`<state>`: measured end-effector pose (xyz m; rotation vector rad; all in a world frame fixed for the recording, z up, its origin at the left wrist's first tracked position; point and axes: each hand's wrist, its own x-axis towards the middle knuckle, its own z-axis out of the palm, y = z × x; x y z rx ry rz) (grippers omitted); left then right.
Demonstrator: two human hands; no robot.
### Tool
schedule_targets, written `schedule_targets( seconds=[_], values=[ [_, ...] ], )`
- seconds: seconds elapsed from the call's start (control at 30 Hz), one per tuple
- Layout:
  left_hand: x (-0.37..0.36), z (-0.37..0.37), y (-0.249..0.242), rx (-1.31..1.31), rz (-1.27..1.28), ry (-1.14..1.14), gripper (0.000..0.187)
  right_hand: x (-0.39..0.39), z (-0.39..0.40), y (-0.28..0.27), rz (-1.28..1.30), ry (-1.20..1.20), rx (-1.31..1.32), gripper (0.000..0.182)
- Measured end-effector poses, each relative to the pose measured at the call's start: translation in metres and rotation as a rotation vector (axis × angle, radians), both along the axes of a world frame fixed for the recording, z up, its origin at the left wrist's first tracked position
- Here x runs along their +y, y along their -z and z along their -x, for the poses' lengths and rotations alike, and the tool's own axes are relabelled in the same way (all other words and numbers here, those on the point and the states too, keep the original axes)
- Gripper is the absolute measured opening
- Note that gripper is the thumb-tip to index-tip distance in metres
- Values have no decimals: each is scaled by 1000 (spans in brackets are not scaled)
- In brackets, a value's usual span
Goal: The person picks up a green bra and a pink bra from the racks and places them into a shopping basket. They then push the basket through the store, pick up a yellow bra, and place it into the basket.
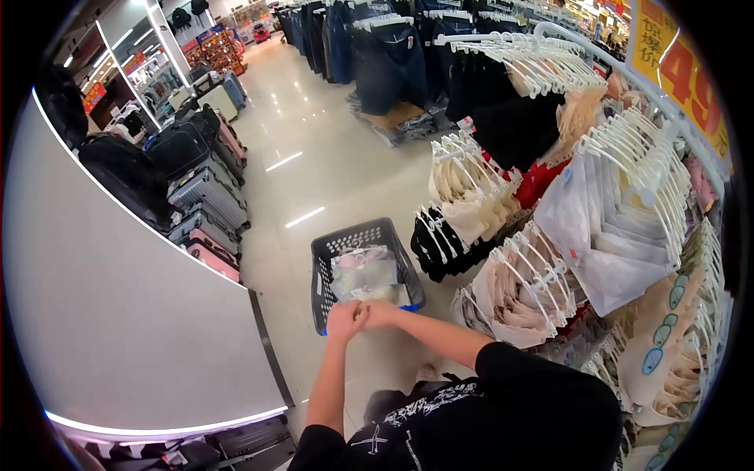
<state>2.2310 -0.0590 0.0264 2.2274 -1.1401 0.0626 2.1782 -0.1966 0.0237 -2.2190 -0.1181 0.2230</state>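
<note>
A dark grey shopping basket [320,271] with perforated sides and blue parts at its near edge is in front of me. Clear-wrapped items [364,271], pale and pink, lie inside it. My left hand [344,320] is closed over the basket's near rim. Right beside it, touching it, my right hand [379,314] is closed too. What the fingers hold, perhaps a handle, is hidden beneath them.
Racks of hanging garments [613,204] on white hangers line the right side. Jeans [389,63] hang ahead, above stacked packages. Suitcases [212,188] stand at left behind a grey panel [141,282]. A shiny tiled floor [290,180] runs between them.
</note>
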Motion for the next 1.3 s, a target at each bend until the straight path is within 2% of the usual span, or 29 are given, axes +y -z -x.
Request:
schedule_targets(
  seconds=[0.07,0.13,0.17,0.27,0.33,0.37,0.4,0.47,0.53,0.57,0.6,0.7,0.77,0.87,1.0,1.03,1.17,1.27,1.3],
  values=[
    [-15,-31,-7,-6,6,12,24,-13,-33,18,-64,27,-19,31],
    [-28,-61,-12,98,-43,-8,23,-32,-65,24,-250,-18,-4,31],
    [-35,-76,-14,63,-15,-1,23,-42,-81,26,-347,-37,3,31],
    [-57,-129,-2,14,29,23,24,-64,-125,34,-505,105,-75,16],
    [-71,-163,4,15,-20,65,27,-81,-146,33,-786,302,-111,15],
    [-79,-177,7,-50,-35,113,28,-88,-152,30,-856,481,-162,13],
    [-88,-193,7,-119,-45,159,29,-97,-153,3,-870,656,-86,13],
    [-106,-226,1,-215,-98,201,32,-125,-159,5,-1046,954,-52,22],
    [-125,-258,0,-168,-16,274,35,-165,-146,4,-1101,1084,-3,28],
    [-133,-270,0,-157,-12,292,35,-187,-137,14,-1209,1210,-7,30],
    [-140,-279,-2,-152,-23,316,35,-208,-117,27,-1398,1260,-94,30],
    [-174,-324,-2,-134,-27,352,35,-271,-84,23,-1582,1437,-506,30],
    [-187,-345,-7,-107,-33,367,35,-286,-78,-10,-1508,1581,-736,33],
    [-205,-366,-6,-86,30,378,31,-301,-57,-23,-1432,1579,-936,39],
    [-225,-396,-3,-99,-19,394,30,-312,-49,-25,-1544,1508,-999,35],
    [-227,-403,-1,-102,-26,414,30,-308,-55,-35,-1586,1564,-986,32],
    [-233,-404,10,-15,-121,388,31,-300,-48,-29,-1504,1589,-1006,27],
    [-231,-408,9,126,-177,357,33,-293,-38,-25,-1350,1514,-1028,24],
    [-233,-411,6,142,-213,363,34,-289,-38,-29,-1308,1557,-1045,21]
  ],
)
